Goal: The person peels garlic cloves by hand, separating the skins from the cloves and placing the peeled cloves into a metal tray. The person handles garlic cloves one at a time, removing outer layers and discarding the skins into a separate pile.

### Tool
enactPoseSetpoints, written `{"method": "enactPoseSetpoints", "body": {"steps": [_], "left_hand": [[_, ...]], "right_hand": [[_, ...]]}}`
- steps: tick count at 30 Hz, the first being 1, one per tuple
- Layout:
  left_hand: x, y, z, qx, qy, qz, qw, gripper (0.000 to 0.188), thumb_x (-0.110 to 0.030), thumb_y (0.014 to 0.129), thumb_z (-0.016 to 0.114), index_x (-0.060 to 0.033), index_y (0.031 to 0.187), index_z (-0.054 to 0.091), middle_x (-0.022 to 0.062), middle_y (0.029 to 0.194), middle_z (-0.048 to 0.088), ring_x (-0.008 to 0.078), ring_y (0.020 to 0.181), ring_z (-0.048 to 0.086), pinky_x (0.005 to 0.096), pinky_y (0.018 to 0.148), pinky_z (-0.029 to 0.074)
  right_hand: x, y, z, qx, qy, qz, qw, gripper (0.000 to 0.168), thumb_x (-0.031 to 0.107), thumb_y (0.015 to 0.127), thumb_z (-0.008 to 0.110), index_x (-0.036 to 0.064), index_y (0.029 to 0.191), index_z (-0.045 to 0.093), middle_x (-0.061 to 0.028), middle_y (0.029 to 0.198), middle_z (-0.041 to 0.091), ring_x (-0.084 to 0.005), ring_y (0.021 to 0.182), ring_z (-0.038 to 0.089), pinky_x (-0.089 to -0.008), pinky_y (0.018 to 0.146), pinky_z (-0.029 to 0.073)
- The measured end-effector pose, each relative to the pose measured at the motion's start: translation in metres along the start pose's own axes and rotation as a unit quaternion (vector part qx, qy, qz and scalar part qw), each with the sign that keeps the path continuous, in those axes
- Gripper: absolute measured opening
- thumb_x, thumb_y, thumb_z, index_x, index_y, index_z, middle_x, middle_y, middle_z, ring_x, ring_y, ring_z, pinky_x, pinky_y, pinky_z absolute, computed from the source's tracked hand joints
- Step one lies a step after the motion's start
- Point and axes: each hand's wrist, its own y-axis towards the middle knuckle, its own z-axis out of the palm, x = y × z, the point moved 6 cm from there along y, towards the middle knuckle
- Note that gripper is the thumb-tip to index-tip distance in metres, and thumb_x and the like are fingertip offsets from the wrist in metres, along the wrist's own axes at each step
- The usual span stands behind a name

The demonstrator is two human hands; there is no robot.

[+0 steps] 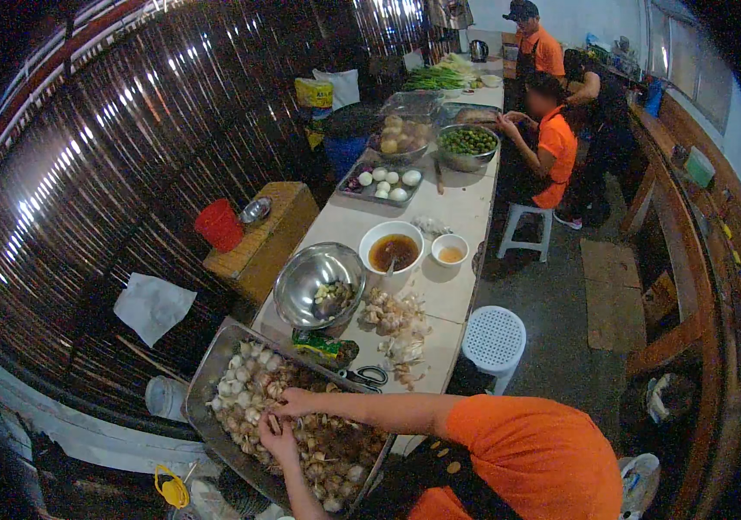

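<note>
In the head view a large metal tray [209, 346] holds many whole garlic bulbs [328, 484], paler and cleaner-looking toward the far left corner. Over the tray's middle my right hand [297, 403] reaches in from the right, its fingertips closed on a small garlic bulb [275, 389]. Just below it is my left hand [279, 443], fingers curled up close to the right fingertips; whether it grips a piece is too small to tell. Beside the tray lie black-handled scissors [368, 377] and a green packet [323, 349]. A steel bowl [299, 286] contains some peeled cloves.
Garlic skins [403, 318] litter the tabletop [448, 312]. Beyond are a white bowl of brown liquid [394, 249], a small white bowl [450, 251], a tray of white onions [380, 184] and a bowl of green fruit [468, 143]. Three other people work farther along. A white stool [494, 338] stands right.
</note>
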Motion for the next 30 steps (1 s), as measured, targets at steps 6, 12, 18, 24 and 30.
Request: {"method": "enactPoseSetpoints", "body": {"steps": [6,12,18,24,30], "left_hand": [[0.002,-0.003,-0.001,-0.015,0.093,0.074,0.993,0.029,-0.002,0.065,0.052,0.0027,0.091,0.042,0.0082,0.083,0.047,0.0144,0.069,0.044,0.0246,0.060,0.038],[0.008,-0.001,0.002,0.009,0.064,-0.024,0.998,0.027,-0.003,0.065,0.053,0.0030,0.089,0.042,0.0096,0.086,0.046,0.0157,0.074,0.044,0.0263,0.065,0.038],[-0.023,-0.005,0.002,0.014,0.110,0.003,0.994,0.023,-0.006,0.065,0.054,0.0019,0.083,0.042,0.0061,0.073,0.044,0.0146,0.063,0.041,0.0240,0.060,0.036],[-0.026,-0.005,0.003,-0.007,0.148,0.067,0.987,0.020,-0.005,0.065,0.054,0.0018,0.078,0.040,0.0032,0.065,0.039,0.0124,0.055,0.033,0.0217,0.054,0.031],[-0.019,-0.004,0.005,0.015,0.082,0.025,0.996,0.018,-0.006,0.066,0.053,-0.0002,0.072,0.037,0.0017,0.061,0.032,0.0123,0.054,0.028,0.0227,0.050,0.029]], "right_hand": [[0.004,-0.004,-0.001,0.015,0.061,-0.004,0.998,0.044,0.043,0.066,0.044,0.001,0.063,0.052,-0.0128,0.057,0.049,-0.0209,0.053,0.046,-0.0330,0.049,0.035],[-0.010,0.003,0.005,0.006,0.076,0.017,0.997,0.034,0.036,0.069,0.043,0.004,0.062,0.053,-0.0105,0.056,0.049,-0.0194,0.050,0.045,-0.0317,0.048,0.035],[0.021,-0.015,-0.010,0.016,0.107,-0.029,0.994,0.035,0.034,0.068,0.043,0.002,0.060,0.052,-0.0096,0.053,0.048,-0.0180,0.048,0.044,-0.0316,0.046,0.034],[0.006,-0.010,-0.002,0.048,0.056,0.028,0.997,0.040,0.039,0.069,0.042,0.001,0.060,0.051,-0.0101,0.051,0.046,-0.0194,0.046,0.041,-0.0345,0.046,0.033],[0.000,0.001,0.009,0.013,0.013,-0.048,0.999,0.048,0.042,0.070,0.039,-0.003,0.064,0.051,-0.0138,0.054,0.047,-0.0250,0.050,0.045,-0.0375,0.048,0.035]]}}
